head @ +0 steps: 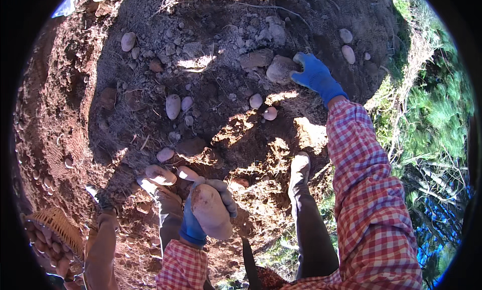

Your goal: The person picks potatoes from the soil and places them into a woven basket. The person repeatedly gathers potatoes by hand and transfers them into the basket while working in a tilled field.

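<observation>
Two gloved hands show, both in blue knit gloves with grey palms. My left hand (192, 218), low in the view, is closed around a large elongated potato (211, 209) with soil on its skin. A smaller pale potato (186, 173) lies just beyond its fingers, by a potato (161, 175) near the shoe. My right hand (315, 74) reaches forward at the end of an outstretched arm. Its thumb and fingers are spread at the right end of a large soil-coated lump (280, 69); whether it grips the lump is unclear. Two potatoes (256, 100) (270, 113) lie nearer me.
More potatoes (173, 106) are scattered over the shaded, loose soil, with two at the right (348, 54). At lower left stands a wicker basket (56, 224) of potatoes, beside another person's leg (101, 248). Green plants (437, 113) border the right side.
</observation>
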{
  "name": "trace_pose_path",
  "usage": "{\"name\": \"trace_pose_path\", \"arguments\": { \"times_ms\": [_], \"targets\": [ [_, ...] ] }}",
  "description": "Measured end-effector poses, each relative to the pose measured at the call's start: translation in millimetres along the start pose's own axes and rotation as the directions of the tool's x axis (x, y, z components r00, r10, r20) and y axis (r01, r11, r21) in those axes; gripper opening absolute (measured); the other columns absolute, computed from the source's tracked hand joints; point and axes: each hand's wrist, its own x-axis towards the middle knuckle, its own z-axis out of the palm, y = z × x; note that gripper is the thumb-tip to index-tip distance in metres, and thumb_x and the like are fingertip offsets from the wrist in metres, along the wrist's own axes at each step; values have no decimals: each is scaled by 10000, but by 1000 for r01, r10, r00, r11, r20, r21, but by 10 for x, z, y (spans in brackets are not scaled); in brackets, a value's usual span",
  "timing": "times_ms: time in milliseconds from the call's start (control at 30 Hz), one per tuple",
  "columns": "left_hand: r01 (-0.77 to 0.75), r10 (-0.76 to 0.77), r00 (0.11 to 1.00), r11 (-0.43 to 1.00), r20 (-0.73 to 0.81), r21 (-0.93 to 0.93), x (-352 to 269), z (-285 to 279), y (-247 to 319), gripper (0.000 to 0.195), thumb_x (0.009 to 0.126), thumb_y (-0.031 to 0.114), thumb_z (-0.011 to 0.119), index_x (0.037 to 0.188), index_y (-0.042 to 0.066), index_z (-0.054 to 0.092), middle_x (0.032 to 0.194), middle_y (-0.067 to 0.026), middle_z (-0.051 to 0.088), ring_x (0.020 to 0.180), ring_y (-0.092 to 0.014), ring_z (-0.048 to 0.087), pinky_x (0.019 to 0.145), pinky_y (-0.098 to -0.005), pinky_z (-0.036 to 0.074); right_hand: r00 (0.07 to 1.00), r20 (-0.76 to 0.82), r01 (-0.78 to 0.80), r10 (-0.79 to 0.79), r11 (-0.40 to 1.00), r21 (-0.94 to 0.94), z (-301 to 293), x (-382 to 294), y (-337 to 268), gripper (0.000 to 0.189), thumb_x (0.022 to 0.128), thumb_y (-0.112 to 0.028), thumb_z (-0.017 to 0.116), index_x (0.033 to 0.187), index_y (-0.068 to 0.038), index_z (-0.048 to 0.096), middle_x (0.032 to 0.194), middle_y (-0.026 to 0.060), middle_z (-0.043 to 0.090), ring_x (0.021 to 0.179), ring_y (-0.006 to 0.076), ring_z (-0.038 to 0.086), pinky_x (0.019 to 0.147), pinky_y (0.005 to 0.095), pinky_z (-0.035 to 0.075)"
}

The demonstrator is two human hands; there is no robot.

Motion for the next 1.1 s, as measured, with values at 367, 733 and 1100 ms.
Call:
{"name": "trace_pose_path", "arguments": {
  "times_ms": [367,733,1100],
  "targets": [
    [34,-18,990,993,141,-109,5,-289,-3,578,1026,555,415,1228,51,611,989,-177,683,895,-381,658,799,-545,524,946,248,305,-208,827,-472,-258,89,-701,830,685,-423,833,1423,-245,496,1253,123,582,1127,335,618,927,530,504],
    [-111,131,958,989,253,-94,-72,-301,108,607,1041,537,376,1322,41,583,1035,-208,683,945,-404,660,816,-564,530,984,69,-177,164,875,450,169,-467,-509,780,796,-662,727,1273,-57,610,1179,170,676,1048,293,678,878,384,539],
    [-101,95,981,994,170,32,-4,-518,144,636,1022,603,261,1241,136,633,943,-126,680,846,-359,645,744,-541,484,915,57,-124,399,145,982,742,-1522,430,387,1020,-290,585,1334,-66,569,1174,103,656,1024,225,670,907,378,562]
  ]
}}
